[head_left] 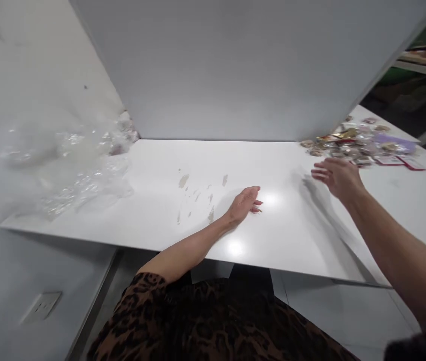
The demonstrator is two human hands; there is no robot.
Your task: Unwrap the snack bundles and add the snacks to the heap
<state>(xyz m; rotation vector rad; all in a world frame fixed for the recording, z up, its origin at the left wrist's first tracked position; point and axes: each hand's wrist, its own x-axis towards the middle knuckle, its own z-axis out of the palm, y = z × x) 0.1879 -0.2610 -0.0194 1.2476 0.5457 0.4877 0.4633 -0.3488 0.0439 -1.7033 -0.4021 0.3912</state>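
Observation:
My left hand (243,204) is low over the middle of the white table (213,160), its fingers pointing right and a little apart. Nothing shows in it, though its palm side is hidden. Farther right, my right hand (336,175) hovers above the tabletop with fingers loosely spread and no object visible between them. Just behind the right hand lies a pile of small items in clear wrappers (359,145), too blurred to name one by one; gold, silver and red-edged pieces show among them.
Crumpled clear plastic bags (85,175) are heaped on the table's left end, against the wall. A tall grey panel (220,70) closes off the back. Greyish patches (183,180) mark the tabletop left of centre. Dark shelving (419,90) stands beyond the right end.

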